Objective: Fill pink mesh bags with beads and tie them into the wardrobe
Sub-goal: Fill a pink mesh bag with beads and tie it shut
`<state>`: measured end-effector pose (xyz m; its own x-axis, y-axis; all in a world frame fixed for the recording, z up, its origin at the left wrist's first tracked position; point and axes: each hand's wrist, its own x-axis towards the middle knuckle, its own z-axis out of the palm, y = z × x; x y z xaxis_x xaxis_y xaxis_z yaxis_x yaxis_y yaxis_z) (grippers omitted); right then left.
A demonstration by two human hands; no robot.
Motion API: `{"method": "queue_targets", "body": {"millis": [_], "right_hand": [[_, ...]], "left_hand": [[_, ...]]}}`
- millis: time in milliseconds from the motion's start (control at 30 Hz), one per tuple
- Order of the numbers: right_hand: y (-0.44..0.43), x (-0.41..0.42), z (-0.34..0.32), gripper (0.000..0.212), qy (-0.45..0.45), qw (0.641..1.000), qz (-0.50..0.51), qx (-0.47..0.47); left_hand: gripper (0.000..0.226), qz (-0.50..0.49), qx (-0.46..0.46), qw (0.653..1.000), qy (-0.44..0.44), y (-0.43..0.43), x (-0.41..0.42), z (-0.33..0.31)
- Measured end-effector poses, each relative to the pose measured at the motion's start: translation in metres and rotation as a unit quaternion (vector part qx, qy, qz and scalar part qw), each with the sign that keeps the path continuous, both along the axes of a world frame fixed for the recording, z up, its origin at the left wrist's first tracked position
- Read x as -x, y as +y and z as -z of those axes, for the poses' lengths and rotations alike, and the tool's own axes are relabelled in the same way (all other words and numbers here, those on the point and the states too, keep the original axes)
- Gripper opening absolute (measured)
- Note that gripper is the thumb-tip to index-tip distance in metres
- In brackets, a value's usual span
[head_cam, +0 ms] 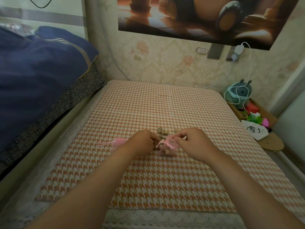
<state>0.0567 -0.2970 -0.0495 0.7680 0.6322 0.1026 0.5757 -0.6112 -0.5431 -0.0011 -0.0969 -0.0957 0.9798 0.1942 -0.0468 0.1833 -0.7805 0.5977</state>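
Two hands work at mid-counter [165,187], on an orange-and-white houndstooth cloth. Right hand [193,142]: fingers curled, thumb and forefinger pinching the top edge of a pink mesh bag [165,148]. The bag sits on the cloth between the two hands, with round tan beads visible through the mesh. A thin pink ribbon [160,143] at the bag's neck runs toward the left hand [142,141]. Left hand: fingers curled, tips right at the bag's neck. Cannot tell whether they pinch the ribbon, a bead, or nothing, as the fingertips are hidden.

Several loose beads [160,131] lie in a small heap just behind the bag, between the hands. A second pink mesh bag [118,141] lies flat just left of the left wrist, its ribbon ends trailing left; it looks unfilled.

Rest: blue bedding [41,71] at left, white lace trim [165,217] along the near counter edge, wall poster [206,17] above, charger [238,49] with white cable on the wall, teal plush toy [239,94] and white drawstring pouch [255,130] at right.
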Motion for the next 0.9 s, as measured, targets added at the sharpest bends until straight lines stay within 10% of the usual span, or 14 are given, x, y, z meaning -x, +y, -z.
{"method": "queue_targets", "body": {"millis": [400, 733, 900], "right_hand": [[0.005, -0.001, 0.002, 0.021, 0.022, 1.000, -0.010, -0.003], [0.004, -0.004, 0.000, 0.026, 0.028, 0.999, 0.010, 0.015], [0.001, -0.006, 0.000, 0.028, 0.039, 0.999, 0.023, 0.030]], "left_hand": [[0.013, -0.010, -0.051, 0.998, -0.028, 0.004, -0.003, 0.011], [0.006, -0.023, 0.156, 0.972, -0.176, -0.027, 0.001, -0.044], [0.010, -0.010, 0.068, 0.988, -0.142, -0.045, 0.003, -0.040]]}}
